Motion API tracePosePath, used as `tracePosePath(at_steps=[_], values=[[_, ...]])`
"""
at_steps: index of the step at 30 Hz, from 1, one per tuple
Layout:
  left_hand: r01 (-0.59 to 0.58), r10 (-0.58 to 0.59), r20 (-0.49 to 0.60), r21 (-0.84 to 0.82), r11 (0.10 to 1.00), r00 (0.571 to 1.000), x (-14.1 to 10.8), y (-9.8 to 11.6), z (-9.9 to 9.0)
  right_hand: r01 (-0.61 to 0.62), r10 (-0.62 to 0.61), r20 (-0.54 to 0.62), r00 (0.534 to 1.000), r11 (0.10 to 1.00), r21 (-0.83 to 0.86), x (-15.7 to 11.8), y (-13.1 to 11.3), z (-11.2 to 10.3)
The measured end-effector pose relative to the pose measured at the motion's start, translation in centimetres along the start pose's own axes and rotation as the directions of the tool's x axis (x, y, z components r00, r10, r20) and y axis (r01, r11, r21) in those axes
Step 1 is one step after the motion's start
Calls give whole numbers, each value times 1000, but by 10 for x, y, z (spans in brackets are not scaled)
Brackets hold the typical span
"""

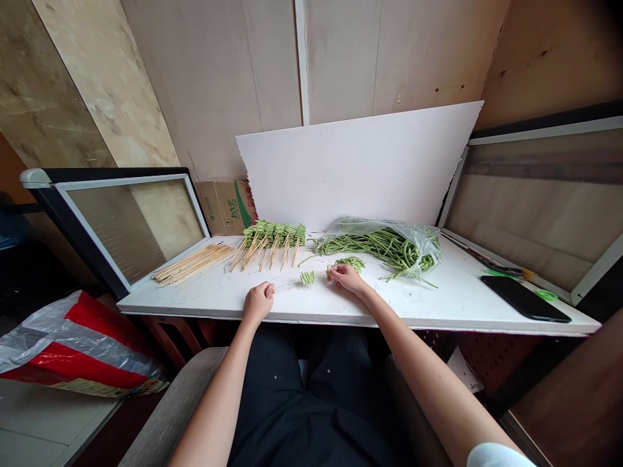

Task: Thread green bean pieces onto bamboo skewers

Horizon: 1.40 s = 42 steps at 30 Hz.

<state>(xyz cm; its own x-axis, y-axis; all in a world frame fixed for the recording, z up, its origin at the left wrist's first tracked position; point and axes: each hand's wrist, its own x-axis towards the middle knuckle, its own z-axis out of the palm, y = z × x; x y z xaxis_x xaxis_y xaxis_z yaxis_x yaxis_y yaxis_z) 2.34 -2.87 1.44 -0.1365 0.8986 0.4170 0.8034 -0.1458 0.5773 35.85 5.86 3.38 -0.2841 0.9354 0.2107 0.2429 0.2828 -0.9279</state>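
Observation:
A wooden skewer with a short row of green bean pieces [307, 277] threaded on it is held just above the white table, between my hands. My right hand [346, 279] pinches the skewer at its right end. At the other side my left hand [260, 301] is closed at the thin, pale left end. Behind my right hand lies a small pile of cut bean pieces [353, 263]. Filled bean skewers [275, 233] are stacked at the back, their bare sticks pointing forward. Bare skewers [192, 264] lie in a bundle to the left.
A clear plastic bag of long green beans [389, 246] lies open at the back right. A black phone [525, 298] and a green tape roll [546, 295] are at the right end. Behind stand a cardboard box [226, 206] and a white board [360, 168]. Framed panels flank the table [302, 308].

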Motion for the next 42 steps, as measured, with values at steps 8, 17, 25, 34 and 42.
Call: tracePosePath(at_steps=[8,17,25,34,42], values=[[5,-5,-7,13,1000,1000,-1,0,0,11,-11,-7,1000,1000,-25,0,0,0],[3,-2,-9,17,1000,1000,-2,0,0,3,-3,-10,1000,999,-34,-1,-1,0],[2,-2,-6,26,1000,1000,-2,0,0,10,-10,-9,1000,999,-38,-1,-1,1],[1,0,-14,40,999,1000,-4,0,1,10,-11,-10,1000,998,-57,-1,-1,1],[-17,17,2,38,999,1000,-4,1,0,2,-3,-10,1000,998,-60,-2,-3,1]])
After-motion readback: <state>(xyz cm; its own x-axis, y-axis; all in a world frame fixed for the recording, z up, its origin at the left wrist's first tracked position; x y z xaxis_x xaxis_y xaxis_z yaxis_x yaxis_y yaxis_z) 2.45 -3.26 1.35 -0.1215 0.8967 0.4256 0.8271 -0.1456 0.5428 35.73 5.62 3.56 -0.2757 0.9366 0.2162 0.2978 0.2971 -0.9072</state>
